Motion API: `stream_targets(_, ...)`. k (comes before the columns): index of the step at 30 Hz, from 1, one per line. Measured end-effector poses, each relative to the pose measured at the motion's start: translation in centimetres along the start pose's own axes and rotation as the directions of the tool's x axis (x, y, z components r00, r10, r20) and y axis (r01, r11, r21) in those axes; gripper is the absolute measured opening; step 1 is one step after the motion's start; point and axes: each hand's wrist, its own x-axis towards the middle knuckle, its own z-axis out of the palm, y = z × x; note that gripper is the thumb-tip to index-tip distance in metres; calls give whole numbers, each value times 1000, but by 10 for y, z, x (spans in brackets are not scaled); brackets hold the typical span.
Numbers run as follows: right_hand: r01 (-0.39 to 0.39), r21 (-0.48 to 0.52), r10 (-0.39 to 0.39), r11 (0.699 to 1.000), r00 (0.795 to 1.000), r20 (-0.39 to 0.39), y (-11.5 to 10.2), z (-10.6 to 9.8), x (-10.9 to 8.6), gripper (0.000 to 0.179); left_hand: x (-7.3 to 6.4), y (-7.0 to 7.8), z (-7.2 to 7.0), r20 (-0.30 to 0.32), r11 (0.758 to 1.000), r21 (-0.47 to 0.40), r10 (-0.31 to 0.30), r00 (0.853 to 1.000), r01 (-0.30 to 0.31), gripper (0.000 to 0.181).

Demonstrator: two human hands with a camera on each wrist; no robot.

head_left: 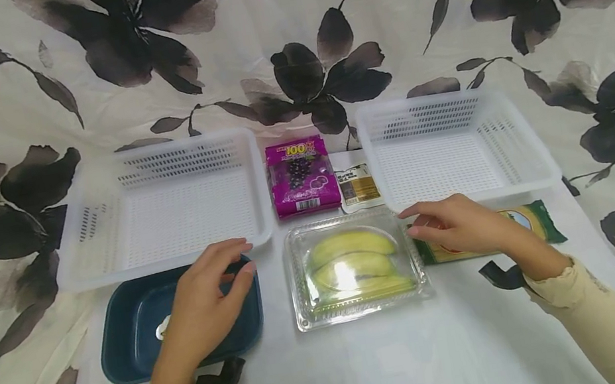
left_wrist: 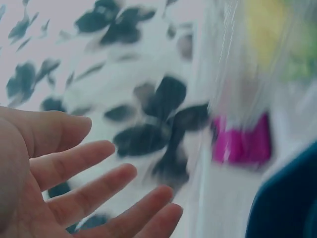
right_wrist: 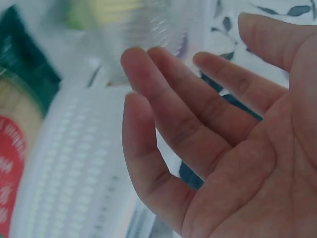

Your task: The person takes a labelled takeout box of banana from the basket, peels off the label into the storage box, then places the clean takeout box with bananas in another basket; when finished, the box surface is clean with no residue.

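My left hand [head_left: 207,305] hovers over a dark blue tub [head_left: 119,336], its fingers loosely spread and holding nothing. A small white item [head_left: 163,327] in the tub is partly hidden by that hand. At the middle of the table lies a clear plastic clamshell box [head_left: 299,287] with yellow bananas [head_left: 352,269] inside. My right hand [head_left: 458,225] is at the box's right edge, fingers relaxed and nothing in them. Beneath it lies a green and yellow packet [head_left: 544,223], partly covered by the hand. In the right wrist view, the packet [right_wrist: 29,59] shows a red label.
White perforated baskets stand at the back left [head_left: 191,217] and back right [head_left: 436,165]. Between them are a purple grape-printed bag [head_left: 303,176] and a small brown and white pouch [head_left: 357,185]. A floral cloth [head_left: 233,29] hangs behind the white table [head_left: 384,368].
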Motion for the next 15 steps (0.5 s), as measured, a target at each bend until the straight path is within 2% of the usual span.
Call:
stream_targets(3,-7,43,5,999,1000,29,10,3,-5,43,10,8,19,85,1000,-17,-20,996,22,36)
stream_targets(9,18,137,-28,990,997,74,26,14,-10,54,19,17,51,209,996,-16,-87,974,92,50)
stream_targets(15,-1,230,-27,973,993,118,34,26,-9,64,18,19,67,241,991,41,-137,961,131,60)
